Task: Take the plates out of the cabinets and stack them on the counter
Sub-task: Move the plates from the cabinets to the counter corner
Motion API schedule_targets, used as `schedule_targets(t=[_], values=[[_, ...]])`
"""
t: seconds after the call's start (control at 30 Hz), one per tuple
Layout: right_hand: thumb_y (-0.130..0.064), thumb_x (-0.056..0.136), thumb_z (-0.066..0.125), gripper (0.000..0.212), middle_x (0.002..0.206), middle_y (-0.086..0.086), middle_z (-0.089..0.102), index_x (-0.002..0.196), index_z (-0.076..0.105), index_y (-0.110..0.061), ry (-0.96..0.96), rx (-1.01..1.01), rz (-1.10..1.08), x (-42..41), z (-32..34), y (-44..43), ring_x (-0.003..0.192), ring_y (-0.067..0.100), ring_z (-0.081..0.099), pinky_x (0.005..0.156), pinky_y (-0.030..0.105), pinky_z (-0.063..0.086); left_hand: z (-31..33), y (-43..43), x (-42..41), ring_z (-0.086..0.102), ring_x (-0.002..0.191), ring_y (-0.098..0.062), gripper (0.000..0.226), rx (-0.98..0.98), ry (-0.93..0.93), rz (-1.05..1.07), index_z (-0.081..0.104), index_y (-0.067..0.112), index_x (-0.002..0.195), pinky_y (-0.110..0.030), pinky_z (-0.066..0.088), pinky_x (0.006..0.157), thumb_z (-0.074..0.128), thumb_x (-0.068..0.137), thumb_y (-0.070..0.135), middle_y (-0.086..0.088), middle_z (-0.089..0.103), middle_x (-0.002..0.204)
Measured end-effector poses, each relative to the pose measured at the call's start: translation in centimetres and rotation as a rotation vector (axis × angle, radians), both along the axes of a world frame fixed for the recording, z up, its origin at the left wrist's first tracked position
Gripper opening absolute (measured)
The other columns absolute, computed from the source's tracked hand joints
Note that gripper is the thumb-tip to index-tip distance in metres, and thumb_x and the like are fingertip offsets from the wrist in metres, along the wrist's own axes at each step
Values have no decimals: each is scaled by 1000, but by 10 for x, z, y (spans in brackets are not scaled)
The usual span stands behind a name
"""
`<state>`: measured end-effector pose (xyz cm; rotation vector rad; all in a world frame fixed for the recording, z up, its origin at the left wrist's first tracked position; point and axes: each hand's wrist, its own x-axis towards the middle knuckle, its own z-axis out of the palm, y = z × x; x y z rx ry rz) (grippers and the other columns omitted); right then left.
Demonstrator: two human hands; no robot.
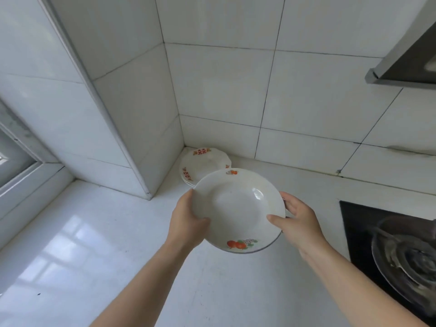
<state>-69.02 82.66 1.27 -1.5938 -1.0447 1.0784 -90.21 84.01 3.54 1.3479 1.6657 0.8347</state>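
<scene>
Above the white stone counter point(94, 244), a round white deep plate with fruit motifs on its rim point(238, 208) is held level between both hands. Left hand point(188, 223) is closed on the plate's left edge, thumb laid over the rim and fingers underneath. Right hand point(299, 220) is closed on the right edge in the same manner. This two-sided hold appears intended to keep the plate flat for setting down.

Beyond it, a small stack of white scalloped plates with red patterned rims point(203, 164) rests on the counter in the tiled corner, close against the projecting white-tiled column point(132, 119). The held plate overlaps the stack's near edge in view and appears not yet to touch it. Judged stage: carrying to the stack.

Surroundings: a black glass hob point(354, 227) with a clear glass lid point(405, 256) lies to the right; a range hood point(405, 62) overhangs. Neither blocks the path. The column limits clearance on the left, so the left-hand fingers may be crowded at release.
</scene>
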Motion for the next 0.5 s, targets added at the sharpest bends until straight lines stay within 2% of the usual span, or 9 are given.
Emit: schedule_targets(t=[0.07, 0.17, 0.3, 0.37, 0.43, 0.5], values=[[7, 73, 67, 50, 95, -26, 60, 93, 58, -38, 4, -10, 11, -6, -4, 20, 75, -28, 53, 70, 16, 46, -3, 19, -7, 60, 87, -17, 50, 0, 2, 4, 52, 33, 102, -24, 47, 51, 53, 69, -4, 11, 61, 93], [6, 73, 67, 49, 96, -25, 60, 100, 59, -33, 7, -35, 20, -12, -10, 51, 79, -22, 55, 73, 18, 47, -9, 48, -13, 60, 89, -20, 53, -4, 4, 13, 51, 34, 106, -23, 45, 50, 53, 70, -4, 5, 62, 98], [6, 73, 67, 49, 95, -25, 61, 99, 60, -35, -14, -59, 31, -19, -21, 91, 80, -20, 54, 70, 16, 46, -23, 85, -21, 60, 87, -18, 53, -9, -1, 19, 51, 34, 105, -22, 47, 50, 53, 69, -6, 8, 62, 94], [6, 73, 66, 49, 94, -25, 61, 94, 60, -38, -26, -70, 44, -24, -28, 112, 77, -20, 56, 69, 16, 46, -34, 106, -26, 60, 90, -18, 57, -16, -6, 39, 53, 28, 115, -21, 48, 52, 53, 69, -5, 6, 63, 99], [5, 72, 66, 49, 94, -25, 61, 91, 59, -40, -40, -89, 49, -28, -35, 133, 80, -16, 57, 71, 19, 47, -48, 126, -30, 58, 98, -20, 67, -23, -19, 64, 47, 28, 128, -17, 45, 52, 54, 70, -4, 4, 60, 112], [5, 71, 65, 51, 94, -25, 62, 90, 58, -42, -52, -107, 40, -32, -45, 153, 85, -10, 58, 74, 23, 49, -61, 144, -33, 55, 105, -18, 70, -15, -31, 72, 43, 27, 134, -14, 44, 55, 55, 72, -3, 5, 56, 120]])
